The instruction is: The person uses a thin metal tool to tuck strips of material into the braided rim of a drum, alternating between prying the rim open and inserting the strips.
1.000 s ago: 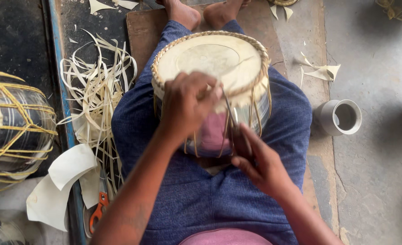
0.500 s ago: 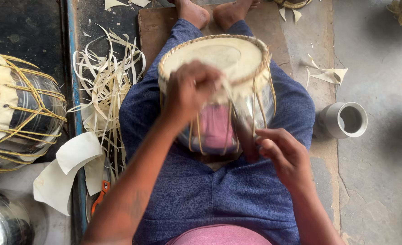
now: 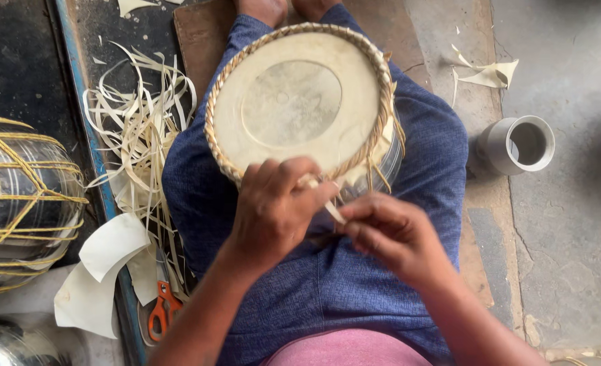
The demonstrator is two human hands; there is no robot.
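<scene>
Hands meet at the near rim of a small drum (image 3: 300, 108) resting on the person's blue-clad lap (image 3: 327, 285). The left hand (image 3: 273, 210) is curled closed over the braided rim, pressing down on it. The right hand (image 3: 389, 234) pinches a pale strap (image 3: 334, 211) between thumb and fingertips, other fingers loosely bent. If the pinch slips, the strap could likely slide back and slacken the lacing; too hard a pull might snap it. Left, on the floor, lie loose pale strips (image 3: 138, 135), orange-handled scissors (image 3: 159, 313) and a laced metal drum shell (image 3: 22, 203). Right, further off, stands a grey cup (image 3: 517, 144).
</scene>
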